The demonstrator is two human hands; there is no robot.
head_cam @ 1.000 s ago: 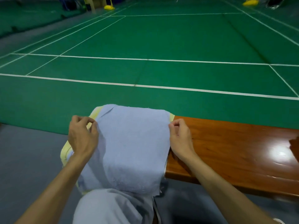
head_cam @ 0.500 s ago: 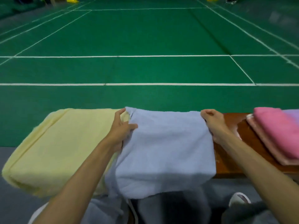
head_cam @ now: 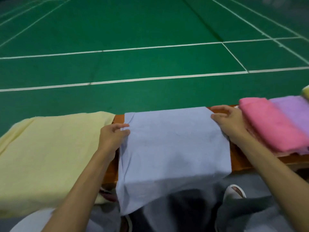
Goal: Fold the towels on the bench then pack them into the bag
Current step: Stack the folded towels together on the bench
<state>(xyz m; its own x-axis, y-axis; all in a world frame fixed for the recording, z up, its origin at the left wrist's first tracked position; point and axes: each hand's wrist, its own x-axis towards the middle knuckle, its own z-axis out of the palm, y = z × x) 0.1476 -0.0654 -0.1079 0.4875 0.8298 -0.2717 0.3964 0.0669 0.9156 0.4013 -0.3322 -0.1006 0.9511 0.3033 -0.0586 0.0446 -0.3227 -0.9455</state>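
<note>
A light blue towel (head_cam: 173, 148) lies across the wooden bench (head_cam: 237, 158), its near part hanging over the front edge. My left hand (head_cam: 112, 136) pinches the towel's left edge near the far corner. My right hand (head_cam: 229, 121) rests on the towel's right edge with fingers spread. A pale yellow towel (head_cam: 46, 154) lies spread to the left. Folded pink (head_cam: 270, 124) and purple (head_cam: 294, 111) towels lie at the right. No bag is in view.
Beyond the bench lies a green court floor (head_cam: 133, 39) with white lines. Below the bench I see my legs in grey trousers and a light sandal (head_cam: 235, 191). A yellowish item (head_cam: 306, 92) peeks in at the far right edge.
The view swung right and down. The blue towel moved right off the yellow one and now lies flat on the bench. My right hand went from pinching to lying spread.
</note>
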